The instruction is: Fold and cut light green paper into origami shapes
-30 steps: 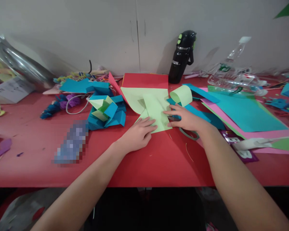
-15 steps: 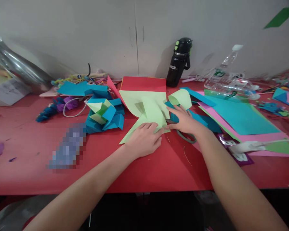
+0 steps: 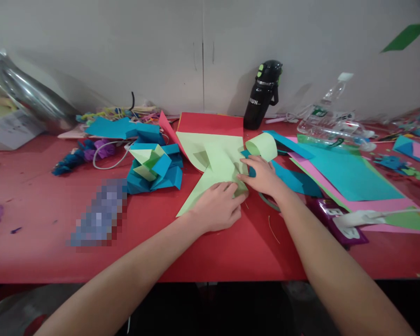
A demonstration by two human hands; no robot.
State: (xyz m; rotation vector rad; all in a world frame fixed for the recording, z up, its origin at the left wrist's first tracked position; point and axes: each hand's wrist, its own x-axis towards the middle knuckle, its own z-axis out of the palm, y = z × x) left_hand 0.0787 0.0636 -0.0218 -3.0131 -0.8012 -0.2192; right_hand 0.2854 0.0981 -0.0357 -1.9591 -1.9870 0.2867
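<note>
A folded sheet of light green paper (image 3: 220, 161) lies on the red table before me, one pointed corner reaching toward the lower left. My left hand (image 3: 219, 205) presses its lower edge, fingers curled over the fold and thumb hidden. At the paper's right side is my right hand (image 3: 261, 176), its fingers spread and their tips at the edge. Partly covered by that hand and wrist, a grey scissors handle (image 3: 269, 202) rests on the table; the blades are hidden.
Left of the paper sits a blue and green folded paper piece (image 3: 154, 168). Behind are red paper (image 3: 212, 123) and a black bottle (image 3: 262, 95). To the right lie a curled green strip (image 3: 262, 145), coloured sheets (image 3: 357, 172), clear plastic bottles (image 3: 318, 122) and a purple-edged power strip (image 3: 331, 210).
My right hand has shifted left and inward, bringing its fingertips onto the paper's right edge. My left hand stays on the lower fold. The camera view has moved slightly.
</note>
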